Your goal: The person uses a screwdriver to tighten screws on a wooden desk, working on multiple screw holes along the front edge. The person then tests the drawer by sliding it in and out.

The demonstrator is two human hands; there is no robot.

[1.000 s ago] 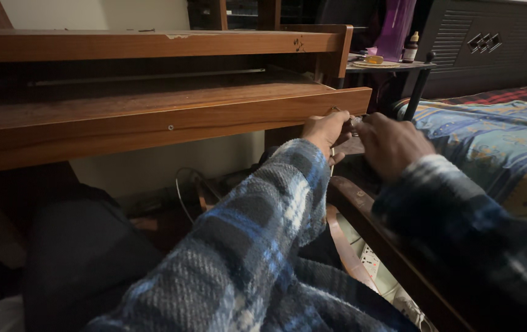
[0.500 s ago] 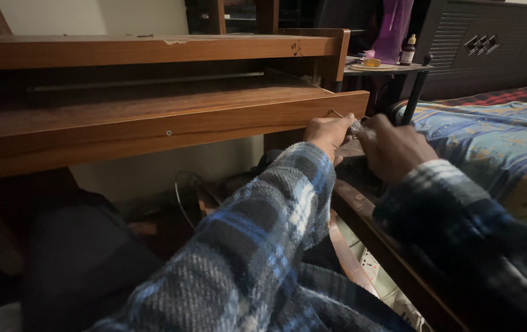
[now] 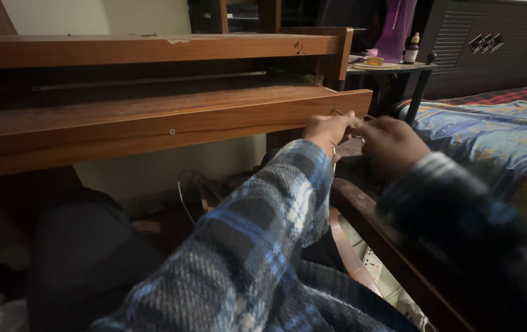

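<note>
My left hand [image 3: 326, 130] and my right hand [image 3: 392, 145] meet just below the right end of a long wooden beam [image 3: 171, 123]. Their fingertips pinch a thin pale strand [image 3: 355, 122] between them; it is too small and dim to tell what it is. A short bit of it hangs below my left hand. Both arms are in plaid fleece sleeves, blue and white on the left [image 3: 257, 240], darker on the right [image 3: 472, 221]. A higher wooden shelf [image 3: 153, 49] runs above the beam.
A dark wooden rail [image 3: 392, 246] runs under my right arm. A bed with a blue patterned cover [image 3: 497, 141] lies to the right. Behind it stand a small table [image 3: 398, 66] with a plate and a small bottle [image 3: 409, 49], and a dark cabinet. Cables [image 3: 189, 190] lie on the floor.
Both hands stay together at the beam's right end. The fingers shift slightly on the strand, and the view has tilted a little.
</note>
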